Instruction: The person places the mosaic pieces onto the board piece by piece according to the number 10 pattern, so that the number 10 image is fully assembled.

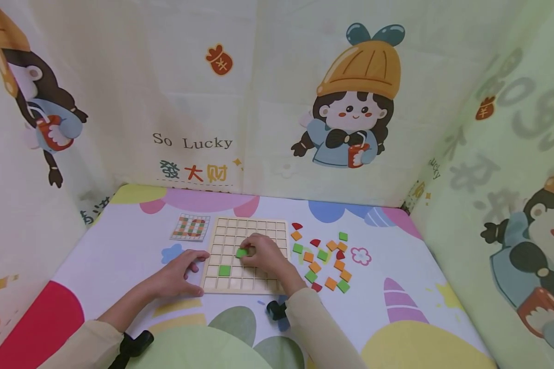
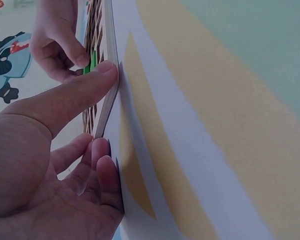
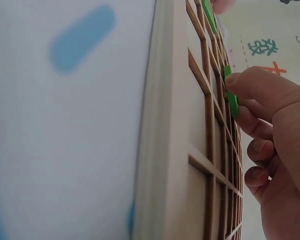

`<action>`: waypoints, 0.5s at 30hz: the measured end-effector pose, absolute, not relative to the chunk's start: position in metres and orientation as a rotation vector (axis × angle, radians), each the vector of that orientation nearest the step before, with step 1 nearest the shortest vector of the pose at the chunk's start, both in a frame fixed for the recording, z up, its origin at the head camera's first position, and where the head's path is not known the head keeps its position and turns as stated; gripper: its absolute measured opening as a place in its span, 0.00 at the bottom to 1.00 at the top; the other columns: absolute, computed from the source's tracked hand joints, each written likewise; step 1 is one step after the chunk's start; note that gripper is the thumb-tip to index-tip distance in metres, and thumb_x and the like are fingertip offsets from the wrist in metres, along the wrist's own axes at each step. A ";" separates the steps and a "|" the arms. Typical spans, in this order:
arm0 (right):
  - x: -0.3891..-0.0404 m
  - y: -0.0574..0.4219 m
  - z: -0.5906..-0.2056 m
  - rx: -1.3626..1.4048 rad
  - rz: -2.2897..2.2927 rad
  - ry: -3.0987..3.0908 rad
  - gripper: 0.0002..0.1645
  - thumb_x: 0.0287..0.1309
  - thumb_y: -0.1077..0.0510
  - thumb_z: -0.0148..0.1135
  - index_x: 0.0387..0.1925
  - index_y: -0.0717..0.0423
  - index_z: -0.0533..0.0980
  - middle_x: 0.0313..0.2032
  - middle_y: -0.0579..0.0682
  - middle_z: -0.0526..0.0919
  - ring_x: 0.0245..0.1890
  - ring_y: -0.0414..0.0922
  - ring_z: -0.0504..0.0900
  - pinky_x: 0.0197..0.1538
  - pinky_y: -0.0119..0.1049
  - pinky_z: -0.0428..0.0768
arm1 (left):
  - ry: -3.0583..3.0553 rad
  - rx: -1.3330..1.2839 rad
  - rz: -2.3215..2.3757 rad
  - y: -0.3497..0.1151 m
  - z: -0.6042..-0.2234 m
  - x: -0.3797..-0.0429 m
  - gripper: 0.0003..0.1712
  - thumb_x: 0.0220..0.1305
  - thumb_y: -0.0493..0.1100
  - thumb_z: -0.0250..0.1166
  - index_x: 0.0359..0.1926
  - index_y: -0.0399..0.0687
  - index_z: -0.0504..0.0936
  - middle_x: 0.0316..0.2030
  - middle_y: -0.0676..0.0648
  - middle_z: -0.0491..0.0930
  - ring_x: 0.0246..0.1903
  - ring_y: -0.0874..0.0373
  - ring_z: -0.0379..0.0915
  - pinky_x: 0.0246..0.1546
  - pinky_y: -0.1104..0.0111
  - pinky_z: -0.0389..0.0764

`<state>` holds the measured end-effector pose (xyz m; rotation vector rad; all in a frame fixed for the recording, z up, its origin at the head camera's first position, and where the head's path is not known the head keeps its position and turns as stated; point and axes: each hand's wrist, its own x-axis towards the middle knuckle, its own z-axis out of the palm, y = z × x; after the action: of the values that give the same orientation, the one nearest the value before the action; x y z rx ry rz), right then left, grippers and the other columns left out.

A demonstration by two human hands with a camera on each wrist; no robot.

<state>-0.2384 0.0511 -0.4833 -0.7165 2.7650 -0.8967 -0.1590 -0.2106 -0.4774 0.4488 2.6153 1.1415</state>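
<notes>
My right hand (image 1: 264,252) pinches a green square tile (image 1: 242,252) between thumb and fingertips, over the middle of a wooden grid board (image 1: 254,222). In the right wrist view the tile (image 3: 231,91) stands out edge-on at the grid, with the other fingers loosely bent. My left hand (image 1: 180,274) rests at the board's left side, thumb at the near left corner and fingertips at the edge higher up. In the left wrist view its thumb (image 2: 85,92) lies along the board's rim. Another green tile (image 1: 224,270) sits in a cell of the board, lower left.
Right of the board lie scattered loose pieces: green tiles (image 1: 322,255), orange tiles (image 1: 331,283) and red rounded wedges (image 1: 315,243). A pattern card (image 1: 190,227) with a coloured grid lies at the back left. Printed cloth walls (image 1: 268,102) enclose the table.
</notes>
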 end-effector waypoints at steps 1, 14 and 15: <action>-0.239 0.050 -0.483 -0.713 -0.899 2.763 0.13 0.52 0.51 0.70 0.41 0.44 0.83 0.40 0.38 0.79 0.40 0.37 0.73 0.48 0.30 0.75 | 2.616 0.445 1.143 -0.210 -0.478 -0.159 0.49 0.43 0.48 0.79 0.66 0.45 0.65 0.51 0.47 0.68 0.44 0.56 0.64 0.36 0.75 0.69; -0.242 0.040 -0.484 -0.806 -0.875 2.785 0.13 0.55 0.53 0.68 0.44 0.46 0.84 0.40 0.40 0.80 0.39 0.37 0.74 0.49 0.31 0.75 | 2.611 0.437 1.141 -0.210 -0.478 -0.158 0.49 0.44 0.48 0.79 0.66 0.46 0.65 0.52 0.47 0.68 0.44 0.56 0.64 0.37 0.75 0.70; -0.242 0.039 -0.485 -0.802 -0.871 2.788 0.13 0.55 0.53 0.68 0.45 0.46 0.84 0.40 0.39 0.80 0.39 0.36 0.74 0.50 0.31 0.75 | 2.611 0.440 1.140 -0.210 -0.478 -0.158 0.49 0.44 0.48 0.79 0.66 0.46 0.65 0.52 0.47 0.68 0.44 0.56 0.64 0.37 0.74 0.69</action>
<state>-0.2420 0.0387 -0.4846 -0.8023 2.7878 -0.8714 -0.1580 -0.2097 -0.4775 0.4399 2.6110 1.1404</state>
